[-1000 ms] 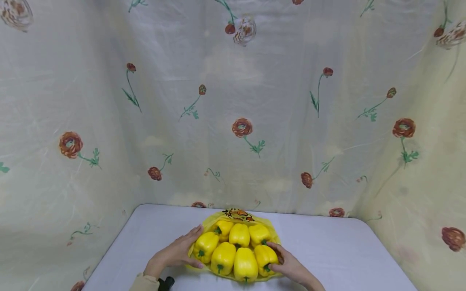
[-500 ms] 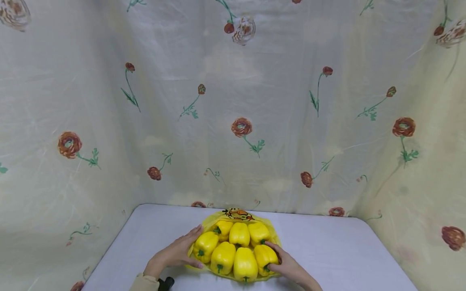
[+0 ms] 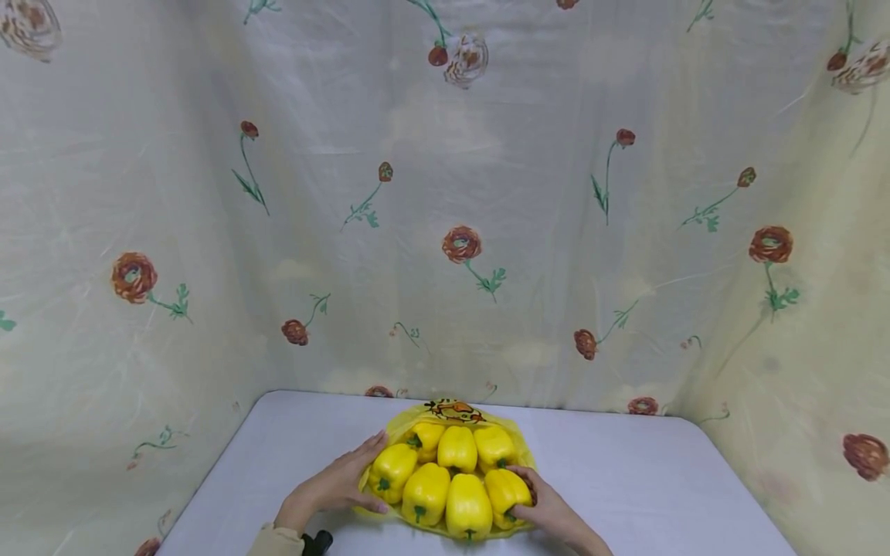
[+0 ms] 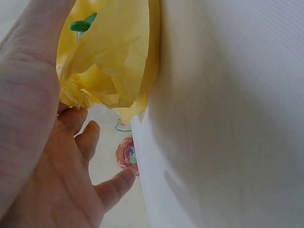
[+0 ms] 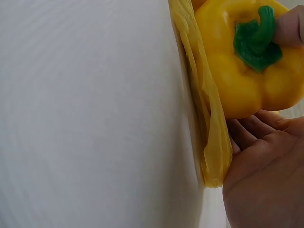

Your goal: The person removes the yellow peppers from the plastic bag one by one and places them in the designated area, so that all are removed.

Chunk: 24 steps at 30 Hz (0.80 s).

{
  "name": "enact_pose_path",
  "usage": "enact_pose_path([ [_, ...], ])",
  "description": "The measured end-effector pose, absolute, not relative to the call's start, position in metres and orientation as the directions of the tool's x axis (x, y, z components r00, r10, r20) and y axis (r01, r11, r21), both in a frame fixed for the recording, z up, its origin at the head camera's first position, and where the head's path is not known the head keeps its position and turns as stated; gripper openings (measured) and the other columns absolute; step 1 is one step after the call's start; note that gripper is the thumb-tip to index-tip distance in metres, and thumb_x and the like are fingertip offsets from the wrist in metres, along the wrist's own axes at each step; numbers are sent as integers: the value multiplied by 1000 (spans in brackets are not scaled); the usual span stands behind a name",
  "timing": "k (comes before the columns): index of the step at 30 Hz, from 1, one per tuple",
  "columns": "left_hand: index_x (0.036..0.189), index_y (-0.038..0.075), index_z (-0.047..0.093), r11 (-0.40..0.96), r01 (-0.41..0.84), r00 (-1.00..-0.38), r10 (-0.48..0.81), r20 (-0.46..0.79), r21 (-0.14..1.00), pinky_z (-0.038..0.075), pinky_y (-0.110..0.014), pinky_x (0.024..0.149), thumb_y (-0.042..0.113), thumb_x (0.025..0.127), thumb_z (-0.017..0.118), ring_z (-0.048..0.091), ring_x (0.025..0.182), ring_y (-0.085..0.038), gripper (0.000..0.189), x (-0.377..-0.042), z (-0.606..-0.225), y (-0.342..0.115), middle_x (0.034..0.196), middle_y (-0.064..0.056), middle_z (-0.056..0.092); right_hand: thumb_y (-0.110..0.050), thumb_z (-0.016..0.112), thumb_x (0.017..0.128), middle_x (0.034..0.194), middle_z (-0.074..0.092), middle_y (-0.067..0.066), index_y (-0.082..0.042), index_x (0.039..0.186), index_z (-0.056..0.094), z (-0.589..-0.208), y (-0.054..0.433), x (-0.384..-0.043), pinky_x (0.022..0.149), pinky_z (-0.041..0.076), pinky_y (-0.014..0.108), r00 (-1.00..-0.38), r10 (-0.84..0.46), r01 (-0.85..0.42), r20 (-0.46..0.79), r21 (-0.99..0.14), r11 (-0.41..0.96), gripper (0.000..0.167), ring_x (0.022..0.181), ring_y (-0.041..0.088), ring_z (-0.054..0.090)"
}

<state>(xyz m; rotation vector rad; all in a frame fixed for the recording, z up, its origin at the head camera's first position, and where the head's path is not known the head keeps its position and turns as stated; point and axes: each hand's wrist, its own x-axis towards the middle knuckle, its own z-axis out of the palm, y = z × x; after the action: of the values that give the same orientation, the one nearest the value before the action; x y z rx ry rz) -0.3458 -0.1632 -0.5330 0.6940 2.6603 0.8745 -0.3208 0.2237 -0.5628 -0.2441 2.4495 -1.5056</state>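
In the lower middle of the frame I count seven yellow peppers (image 3: pixel 457 449) in one thin yellow bag (image 3: pixel 416 414): three stand in the upper row and four in the lower row, close together. Two hands are at the bag, one on each side.

The white bench (image 3: pixel 626 479) has its far edge just above the bag, and its side edges go slanting down to the lower left and lower right of the frame. The white surface continues well beyond the bag to both sides, with more of it seen at the right. Behind it stands a pale cloth (image 3: pixel 535 193) with red-brown flowers.

The peppers are glossy and have rounded lobes; their green stems point mostly toward the bottom of the frame. The bag is wrinkled and half transparent (it carries a dark and orange print (image 3: pixel 462 413) near its top), and its rim lies low around them.

The left hand (image 3: pixel 339 479) is spread wide, thumb away from the fingers, and touches the left side of the bag without enclosing any pepper. The right hand (image 3: pixel 549 506) has its grip closed around the pepper at the lower right (image 3: pixel 506 494): the thumb rests at its stem (image 5: pixel 259 45), the other fingers bend behind it, and their tips are hidden.
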Motion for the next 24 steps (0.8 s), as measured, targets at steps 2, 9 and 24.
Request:
enact_pose_path([
  [2, 156, 13, 12, 704, 360, -853, 514, -89, 612, 21, -67, 114, 56, 72, 77, 17, 148, -37, 114, -346, -534, -164, 163, -10, 10, -21, 70, 83, 136, 49, 20, 1, 141, 37, -563, 224, -322, 93, 50, 44, -953, -273, -8, -132, -889, 457, 71, 113, 27, 53],
  [9, 156, 15, 13, 707, 350, -856, 508, -97, 615, 20, -66, 114, 58, 71, 76, 17, 148, -36, 115, -347, -537, -165, 163, -8, 10, -21, 70, 82, 128, 55, 16, 2, 139, 41, -564, 226, -324, 89, 51, 43, -943, -285, 2, -173, -857, 515, 68, 105, 24, 54],
  [24, 156, 14, 13, 713, 352, -858, 505, -95, 607, 20, -66, 114, 57, 71, 77, 17, 148, -36, 115, -347, -536, -163, 163, -9, 11, -21, 69, 82, 122, 58, 12, 2, 137, 44, -563, 225, -323, 84, 52, 41, -941, -301, -21, -156, -858, 512, 65, 100, 22, 55],
])
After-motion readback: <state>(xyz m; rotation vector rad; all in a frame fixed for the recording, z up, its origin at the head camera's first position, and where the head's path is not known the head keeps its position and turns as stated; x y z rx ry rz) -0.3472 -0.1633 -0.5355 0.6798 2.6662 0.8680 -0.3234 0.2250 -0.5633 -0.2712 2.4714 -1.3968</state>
